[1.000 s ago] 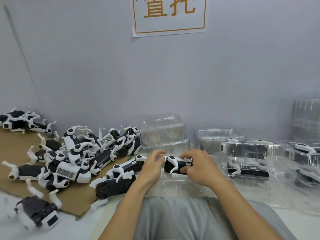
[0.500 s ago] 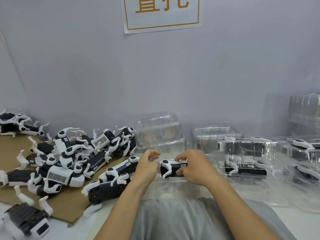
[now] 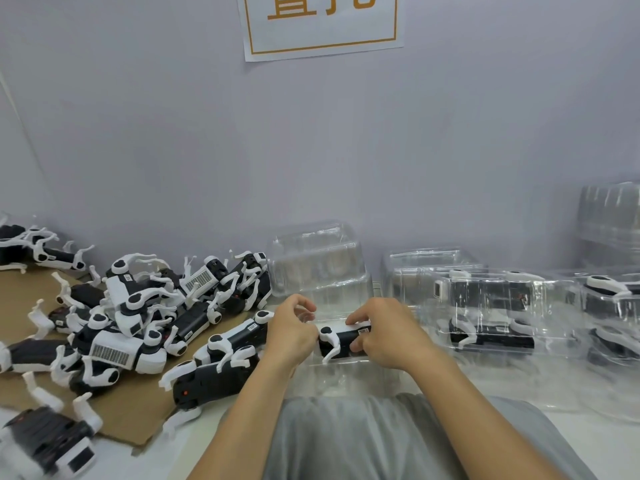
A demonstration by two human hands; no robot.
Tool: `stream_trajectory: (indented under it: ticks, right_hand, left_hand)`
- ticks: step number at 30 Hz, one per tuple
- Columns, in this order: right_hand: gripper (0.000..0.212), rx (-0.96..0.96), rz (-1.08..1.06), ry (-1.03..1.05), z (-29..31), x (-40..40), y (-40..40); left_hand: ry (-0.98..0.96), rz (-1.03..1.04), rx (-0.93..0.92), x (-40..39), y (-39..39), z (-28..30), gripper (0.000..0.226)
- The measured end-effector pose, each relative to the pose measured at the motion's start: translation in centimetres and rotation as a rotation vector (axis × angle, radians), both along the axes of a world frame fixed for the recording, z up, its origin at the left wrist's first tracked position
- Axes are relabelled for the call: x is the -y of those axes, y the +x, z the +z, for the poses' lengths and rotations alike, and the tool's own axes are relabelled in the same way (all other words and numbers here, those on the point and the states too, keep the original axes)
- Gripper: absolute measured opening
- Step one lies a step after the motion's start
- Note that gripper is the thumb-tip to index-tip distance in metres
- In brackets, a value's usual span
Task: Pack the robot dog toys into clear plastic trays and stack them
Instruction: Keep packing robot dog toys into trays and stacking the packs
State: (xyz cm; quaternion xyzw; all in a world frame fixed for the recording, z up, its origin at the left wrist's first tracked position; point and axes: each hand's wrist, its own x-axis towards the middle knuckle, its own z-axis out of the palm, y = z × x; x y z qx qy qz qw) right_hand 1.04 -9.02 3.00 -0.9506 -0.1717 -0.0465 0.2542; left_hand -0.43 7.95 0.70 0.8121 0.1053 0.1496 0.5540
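The right hand [image 3: 388, 336] clamps the black-and-white plastic robot dog toy [image 3: 341, 341], long axis running left to right, low over the clear plastic tray [image 3: 346, 372] at the counter's near edge. The left hand [image 3: 292, 329], fingers curled, appears to pinch the tray's rim just left of the toy. Right hand is nearer; I'd expect it to seat the toy straight down.

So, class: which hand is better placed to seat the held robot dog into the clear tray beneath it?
Right hand: it grips the robot dog; the left hand only pinches the tray's edge.
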Motion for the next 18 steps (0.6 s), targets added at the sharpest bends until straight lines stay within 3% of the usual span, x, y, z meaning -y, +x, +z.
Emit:
stream_trajectory:
  ticks: [6,11,18]
  right_hand:
    - [0.042,0.019,0.042,0.052,0.0,0.1,-0.2]
    - [0.026,0.194,0.102,0.003,0.5,-0.1,-0.4]
    - [0.015,0.101,0.201,0.049,0.8,-2.8,-1.6]
  left_hand:
    - [-0.024,-0.01,0.023,0.1,-0.3,-0.1,0.042]
    - [-0.037,-0.014,0.025,0.0,-0.2,-0.1,0.042]
    - [-0.004,-0.026,0.03,-0.1,-0.2,0.0,0.043]
